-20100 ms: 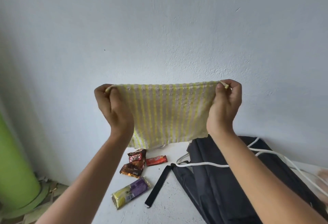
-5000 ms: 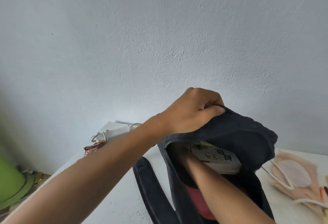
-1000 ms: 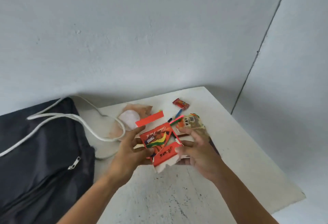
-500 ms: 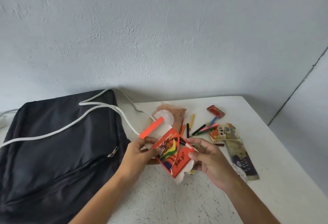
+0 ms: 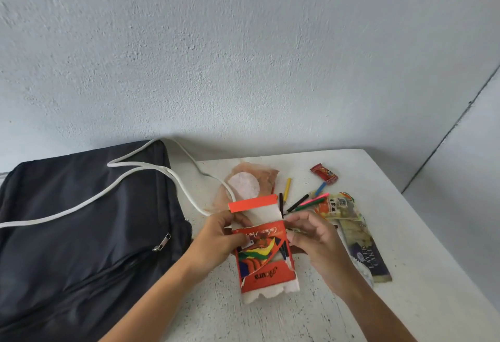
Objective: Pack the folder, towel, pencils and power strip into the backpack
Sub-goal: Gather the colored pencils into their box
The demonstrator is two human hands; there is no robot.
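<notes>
Backpack [image 5: 81, 233] lies flat at the left of the table [image 5: 405, 301], zipper pull [image 5: 161, 242] facing up, white cord [image 5: 135, 176] looped across it. Your left hand [image 5: 216, 241] grips the left edge of the torn orange pencil box [image 5: 263, 257], thumb on its front. Box long axis runs near to far, open flap [image 5: 253, 203] at the far end. Your right hand [image 5: 313, 241] pinches the box's right top corner. Loose pencils [image 5: 305, 202] lie beyond, mostly pointing far-right, beside snack wrappers [image 5: 351, 230].
</notes>
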